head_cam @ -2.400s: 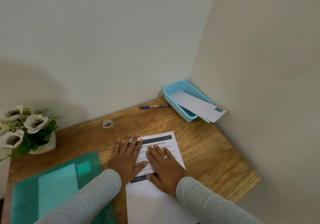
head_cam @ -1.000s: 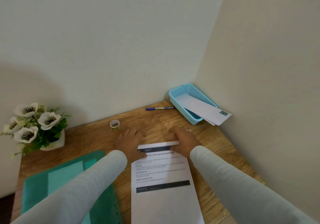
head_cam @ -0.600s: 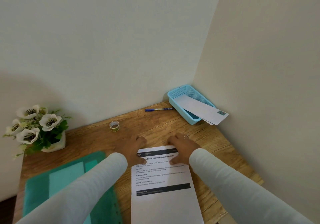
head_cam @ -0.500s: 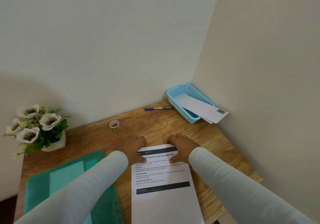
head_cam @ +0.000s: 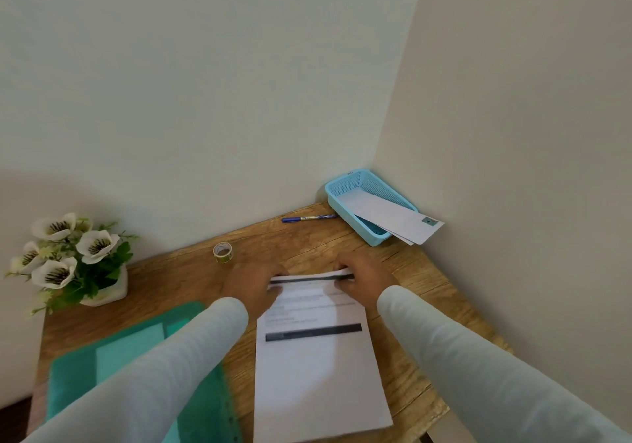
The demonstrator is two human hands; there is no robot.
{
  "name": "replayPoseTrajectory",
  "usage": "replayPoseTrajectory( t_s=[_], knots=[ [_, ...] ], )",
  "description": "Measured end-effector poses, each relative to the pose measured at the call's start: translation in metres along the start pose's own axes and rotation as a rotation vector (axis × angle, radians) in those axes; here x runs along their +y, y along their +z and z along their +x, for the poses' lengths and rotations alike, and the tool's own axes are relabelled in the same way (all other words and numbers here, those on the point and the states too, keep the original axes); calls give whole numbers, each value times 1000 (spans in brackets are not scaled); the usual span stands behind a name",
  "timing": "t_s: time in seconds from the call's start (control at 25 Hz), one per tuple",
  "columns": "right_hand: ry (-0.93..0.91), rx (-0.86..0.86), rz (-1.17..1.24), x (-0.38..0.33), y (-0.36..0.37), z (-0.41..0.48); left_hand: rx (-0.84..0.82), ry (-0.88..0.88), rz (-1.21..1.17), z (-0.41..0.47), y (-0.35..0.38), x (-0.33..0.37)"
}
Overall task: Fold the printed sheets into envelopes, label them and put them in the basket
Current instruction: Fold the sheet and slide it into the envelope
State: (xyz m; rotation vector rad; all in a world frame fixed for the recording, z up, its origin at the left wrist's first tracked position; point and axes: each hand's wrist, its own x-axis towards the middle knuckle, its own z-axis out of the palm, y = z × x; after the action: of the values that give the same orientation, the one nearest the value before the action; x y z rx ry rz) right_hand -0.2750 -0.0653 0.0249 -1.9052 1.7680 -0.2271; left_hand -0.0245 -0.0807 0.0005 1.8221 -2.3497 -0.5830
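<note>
Printed white paper sheet (head_cam: 318,370) lies lengthwise on the wooden tabletop (head_cam: 342,244), between the person's two pale-sleeved arms. Its near end runs out of view at the bottom. The left hand (head_cam: 254,285) holds the far left corner of the sheet and the right hand (head_cam: 364,282) holds the far right corner. The hands are apart, one at each side of the far edge, with fingers curled onto the paper. Both are motion-blurred, the left more so.

Half a second ago that far edge lay flat with its dark header bar in full view. Now the edge is raised off the tabletop and curls back toward the near side, so the header bar shows only as a thin strip. This looks like the start of the first fold, so this sheet is not yet inserted, labelled or binned.

At the far right corner sits a light blue plastic mesh basket (head_cam: 345,196). Long white envelopes (head_cam: 393,218) already lean out over its right rim. A blue pen (head_cam: 307,218) lies just left of the basket, and a small roll of clear tape (head_cam: 223,252) stands further left. A white pot of white artificial flowers (head_cam: 68,258) stands at the far left. A green plastic folder (head_cam: 113,357) lies near left, beside the sheet.
</note>
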Motion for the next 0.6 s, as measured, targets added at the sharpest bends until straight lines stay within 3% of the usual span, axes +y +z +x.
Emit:
replayPoseTrajectory(
  t_s=[0.2,0.28,0.44,0.6],
  knots=[
    [-89,176,-114,-1,-8,-5,129,100,25,-1,-3,2],
    [-106,135,-218,4,2,-12,120,144,35,-8,13,-2],
    [-81,-72,-305,16,35,-24,-106,145,151,-19,49,-13],
    [-99,-72,-438,21,66,-24,-79,211,243,-14,63,-2]
  ],
)
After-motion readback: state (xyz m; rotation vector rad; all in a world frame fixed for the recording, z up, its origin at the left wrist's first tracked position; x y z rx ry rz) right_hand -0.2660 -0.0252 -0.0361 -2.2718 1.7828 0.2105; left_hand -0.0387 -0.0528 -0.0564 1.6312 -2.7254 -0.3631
